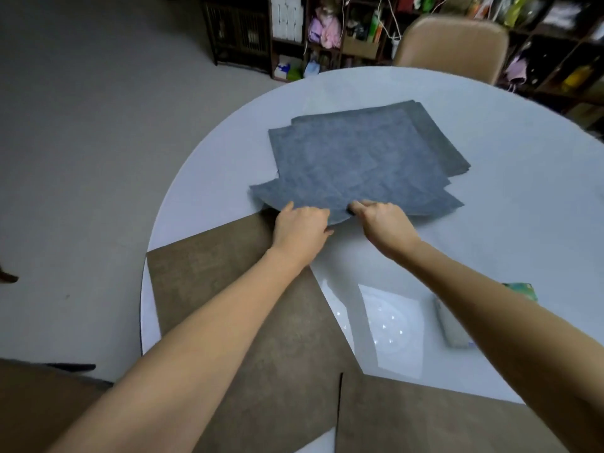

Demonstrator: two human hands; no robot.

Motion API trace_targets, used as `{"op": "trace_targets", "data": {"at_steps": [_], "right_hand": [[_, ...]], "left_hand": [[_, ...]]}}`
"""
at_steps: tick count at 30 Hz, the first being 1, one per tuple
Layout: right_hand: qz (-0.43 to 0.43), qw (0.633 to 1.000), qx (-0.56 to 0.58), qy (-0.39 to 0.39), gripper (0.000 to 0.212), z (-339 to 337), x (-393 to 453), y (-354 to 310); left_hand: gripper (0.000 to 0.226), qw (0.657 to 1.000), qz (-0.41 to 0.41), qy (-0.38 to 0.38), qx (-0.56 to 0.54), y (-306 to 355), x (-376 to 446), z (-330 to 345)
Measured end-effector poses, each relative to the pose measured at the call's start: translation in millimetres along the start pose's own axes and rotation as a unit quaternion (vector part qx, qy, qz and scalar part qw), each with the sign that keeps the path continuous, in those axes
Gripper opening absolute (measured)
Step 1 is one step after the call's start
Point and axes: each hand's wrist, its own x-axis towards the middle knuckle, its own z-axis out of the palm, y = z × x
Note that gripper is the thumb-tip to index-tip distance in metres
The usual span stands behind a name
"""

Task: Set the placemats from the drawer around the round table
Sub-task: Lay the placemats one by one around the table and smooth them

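Observation:
A loose stack of grey felt placemats [353, 158] lies fanned out in the middle of the round white table [510, 178]. My left hand [302, 228] grips the near edge of the stack, fingers curled under it. My right hand [382, 223] pinches the same near edge a little to the right. Two brown placemats lie flat on the near side of the table: one [248, 305] under my left forearm, the other [434, 420] at the bottom edge.
A beige chair [454, 44] stands at the table's far side, with cluttered dark shelves [327, 31] behind it. A small whitish object [452, 328] and a green item [523, 289] lie on the table by my right forearm. Grey floor spreads out to the left.

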Motion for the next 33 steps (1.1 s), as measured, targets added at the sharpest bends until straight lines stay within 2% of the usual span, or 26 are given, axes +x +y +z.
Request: {"op": "trace_targets", "data": {"at_steps": [1,3,5,9,11,14,17,21,25,30,33], "right_hand": [[0.004,1.0,0.015,0.016,0.026,-8.7,-9.4,1.6],[0.038,0.997,0.06,0.04,0.013,-27.6,-28.4,10.5],[0.095,0.989,0.109,0.041,0.01,-44.3,-44.8,28.7],[0.257,0.949,0.18,0.014,0.019,-68.5,-80.8,73.0],[0.297,0.933,0.197,0.054,0.018,-87.5,-97.0,82.2],[0.316,0.911,0.202,0.171,0.016,-132.2,-127.3,83.8],[0.32,0.893,0.175,0.263,0.021,-171.9,-182.0,106.4],[0.374,0.851,0.137,0.343,0.037,-225.4,-278.7,165.2],[0.403,0.846,0.061,0.343,0.04,-262.6,-395.8,212.9],[0.41,0.837,0.074,0.355,0.045,-265.5,-538.3,262.5],[0.412,0.84,0.096,0.34,0.042,-262.0,-602.5,291.1]], "left_hand": [[0.021,1.0,0.0,0.01,-0.007,7.7,-3.3,-12.8],[0.017,0.997,0.011,0.063,-0.036,20.6,-11.9,-33.8],[0.017,0.988,0.029,0.123,-0.089,31.6,-22.6,-53.2],[0.024,0.931,0.022,0.256,-0.261,59.4,-41.9,-90.9],[0.028,0.906,0.022,0.296,-0.301,81.3,-47.3,-111.5],[0.022,0.88,0.045,0.325,-0.343,122.3,-54.3,-144.7],[0.022,0.884,0.075,0.311,-0.34,170.7,-64.3,-168.7],[0.022,0.923,0.111,0.266,-0.255,252.9,-91.1,-181.9],[0.02,0.94,0.158,0.224,-0.203,359.8,-121.1,-171.8],[0.015,0.963,0.184,0.149,-0.128,505.2,-168.7,-134.9],[0.023,0.966,0.192,0.131,-0.113,576.8,-186.6,-100.4]]}}
